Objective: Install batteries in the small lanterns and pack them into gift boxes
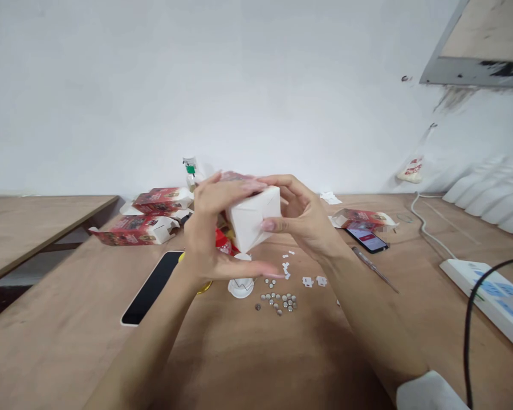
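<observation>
Both my hands hold a small white cardboard box (252, 219) with a red printed top, lifted above the wooden table (239, 347). My left hand (211, 233) wraps its left side, fingers over the top and thumb stretched out below. My right hand (301, 216) grips the right side, thumb pressed on the front face. Directly under the box stands a small white round object (241, 285). Several small silver button cells (277, 300) lie in a cluster just in front of it, with tiny white plastic pieces (314, 281) to their right.
A phone with a dark screen (151, 287) lies left of my left arm. Red printed cartons (139, 228) lie at the back left, another (359, 217) at the right beside a lit phone (367, 239). A thin tool (374, 267), a white power strip (487, 293) and a black cable (470, 324) lie to the right.
</observation>
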Motion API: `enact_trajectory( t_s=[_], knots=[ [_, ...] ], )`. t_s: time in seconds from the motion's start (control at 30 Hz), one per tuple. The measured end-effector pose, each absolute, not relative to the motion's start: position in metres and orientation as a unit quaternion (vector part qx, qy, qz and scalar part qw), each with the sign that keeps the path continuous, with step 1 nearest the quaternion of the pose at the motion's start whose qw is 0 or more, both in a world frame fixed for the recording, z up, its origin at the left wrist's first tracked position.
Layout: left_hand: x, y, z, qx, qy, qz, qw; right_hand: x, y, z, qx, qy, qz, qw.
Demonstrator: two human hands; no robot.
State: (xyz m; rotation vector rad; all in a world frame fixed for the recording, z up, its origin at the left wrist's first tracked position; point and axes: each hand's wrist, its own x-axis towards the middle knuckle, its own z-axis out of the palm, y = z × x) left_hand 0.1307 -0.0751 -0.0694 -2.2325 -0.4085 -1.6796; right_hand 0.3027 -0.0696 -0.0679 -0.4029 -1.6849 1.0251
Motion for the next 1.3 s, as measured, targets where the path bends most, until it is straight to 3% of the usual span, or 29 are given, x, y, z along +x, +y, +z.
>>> enact_trajectory(
  t_s=[0.13,0.23,0.3,0.43,0.57,0.63,0.7,0.77,0.83,0.9,1.03,1.2,1.3],
  knots=[
    [0.123,-0.069,-0.072,-0.676,-0.303,-0.671,0.026,0.298,-0.075,-0.071,-0.201,-0.729,0.304,0.579],
    [0.115,-0.067,-0.07,-0.661,-0.342,-0.654,-0.136,0.293,-0.08,-0.071,-0.232,-0.799,0.163,0.531],
    [0.112,-0.069,-0.068,-0.685,-0.32,-0.626,-0.19,0.29,-0.084,-0.071,-0.206,-0.841,0.091,0.492],
    [0.114,-0.079,-0.062,-0.712,-0.308,-0.6,-0.197,0.289,-0.09,-0.074,-0.153,-0.833,0.026,0.531],
    [0.112,-0.081,-0.057,-0.708,-0.327,-0.608,-0.147,0.291,-0.084,-0.084,-0.234,-0.721,0.093,0.645],
    [0.106,-0.078,-0.056,-0.703,-0.334,-0.62,-0.098,0.291,-0.079,-0.086,-0.26,-0.699,0.142,0.651],
    [0.099,-0.075,-0.054,-0.705,-0.342,-0.617,-0.074,0.291,-0.077,-0.085,-0.286,-0.748,0.194,0.567],
    [0.091,-0.073,-0.054,-0.713,-0.353,-0.603,-0.055,0.29,-0.08,-0.082,-0.296,-0.835,0.22,0.409],
    [0.086,-0.071,-0.054,-0.72,-0.366,-0.589,-0.034,0.287,-0.085,-0.082,-0.276,-0.904,0.199,0.259],
    [0.084,-0.069,-0.054,-0.723,-0.371,-0.582,-0.016,0.283,-0.09,-0.086,-0.254,-0.938,0.162,0.17],
    [0.082,-0.068,-0.053,-0.714,-0.398,-0.577,-0.01,0.27,-0.093,-0.108,-0.247,-0.961,0.084,0.093],
    [0.084,-0.072,-0.051,-0.707,-0.422,-0.567,-0.007,0.254,-0.086,-0.131,-0.275,-0.953,-0.087,0.095],
    [0.088,-0.075,-0.053,-0.705,-0.446,-0.55,-0.018,0.252,-0.083,-0.128,-0.292,-0.95,-0.089,0.062]
  ],
)
